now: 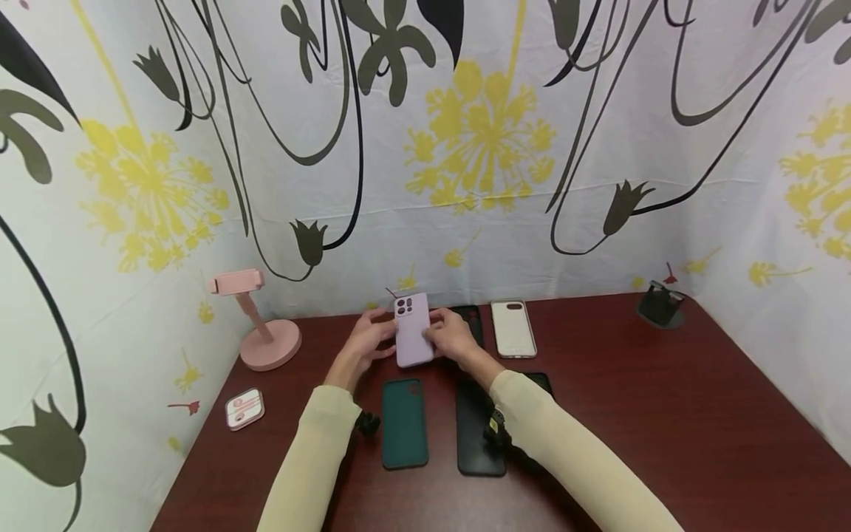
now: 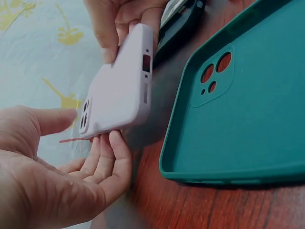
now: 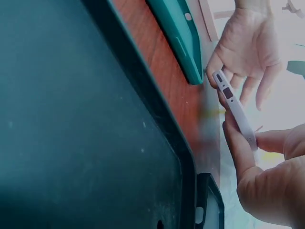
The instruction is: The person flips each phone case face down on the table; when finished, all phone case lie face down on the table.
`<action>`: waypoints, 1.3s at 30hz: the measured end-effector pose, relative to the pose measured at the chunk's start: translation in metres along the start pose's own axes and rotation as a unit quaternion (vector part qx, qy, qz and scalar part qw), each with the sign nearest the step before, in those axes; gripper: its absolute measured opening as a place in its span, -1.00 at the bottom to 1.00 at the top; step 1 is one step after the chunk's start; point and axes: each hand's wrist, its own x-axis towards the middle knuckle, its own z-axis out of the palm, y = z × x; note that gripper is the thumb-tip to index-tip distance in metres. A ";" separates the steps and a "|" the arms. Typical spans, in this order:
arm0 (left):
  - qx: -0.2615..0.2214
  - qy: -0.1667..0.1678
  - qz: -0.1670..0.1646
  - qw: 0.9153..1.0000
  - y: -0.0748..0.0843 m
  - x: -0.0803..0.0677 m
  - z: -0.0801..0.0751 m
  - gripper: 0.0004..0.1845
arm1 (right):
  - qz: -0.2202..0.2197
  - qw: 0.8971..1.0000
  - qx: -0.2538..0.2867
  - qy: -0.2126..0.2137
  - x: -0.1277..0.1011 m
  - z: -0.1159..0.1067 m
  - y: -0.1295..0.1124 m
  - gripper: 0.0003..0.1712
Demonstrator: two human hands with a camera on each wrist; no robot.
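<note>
A lavender phone case (image 1: pixel 414 341) is held up near the table's back edge, its back with the camera cutouts toward the head camera. My right hand (image 1: pixel 455 336) pinches its right side between thumb and fingers. At the opposite side is my left hand (image 1: pixel 366 338); in the left wrist view its fingertips (image 2: pixel 116 140) touch the lower edge while the thumb stands apart near the camera cutouts. Below the hands lies a teal phone case (image 1: pixel 404 436), inner side up. A black phone case (image 1: pixel 475 443) lies under my right forearm.
Another black case (image 1: pixel 473 319) lies behind my right hand, beside a white case (image 1: pixel 513 332). One more dark case (image 1: pixel 541 382) is partly hidden by my right sleeve. A pink phone stand (image 1: pixel 269 346) and small white box (image 1: pixel 244 408) are left; a black stand (image 1: pixel 660 304) is back right.
</note>
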 end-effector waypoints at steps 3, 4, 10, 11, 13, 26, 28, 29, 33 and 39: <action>0.007 0.015 0.004 1.000 -0.001 0.002 0.000 -0.43 | 0.001 1.000 -0.025 0.009 0.001 0.003 0.002 -0.52; 0.011 0.020 0.007 1.000 0.000 0.003 0.001 -0.48 | 0.001 0.999 -0.033 0.009 0.001 0.004 0.002 -0.53; 0.038 0.039 0.021 0.998 0.004 0.006 0.001 -0.56 | -0.005 0.997 -0.081 0.007 0.000 0.007 0.000 -0.58; 0.045 0.039 0.023 0.998 0.005 0.007 0.001 -0.56 | -0.008 0.996 -0.091 0.009 0.000 0.007 0.000 -0.59; 0.057 0.042 0.026 0.997 0.006 0.007 0.002 -0.55 | -0.022 0.993 -0.118 0.015 0.009 0.008 0.008 -0.62; 0.146 0.094 0.045 0.984 0.000 0.011 0.001 -0.65 | -0.020 0.968 -0.247 0.037 0.005 0.019 -0.006 -0.91; 0.156 0.101 0.043 0.982 -0.001 0.011 0.000 -0.68 | -0.021 0.969 -0.245 0.032 0.005 0.019 -0.004 -0.93; 0.158 0.105 0.042 0.981 -0.002 0.011 0.000 -0.69 | -0.023 0.970 -0.242 0.028 0.005 0.019 -0.003 -0.94; 0.155 0.119 0.034 0.980 -0.005 0.011 -0.003 -0.72 | -0.026 0.978 -0.207 0.014 0.006 0.019 0.000 -0.73; 0.160 0.123 0.028 0.979 -0.008 0.015 -0.007 -0.73 | -0.018 0.986 -0.164 0.008 0.011 0.019 0.002 -0.59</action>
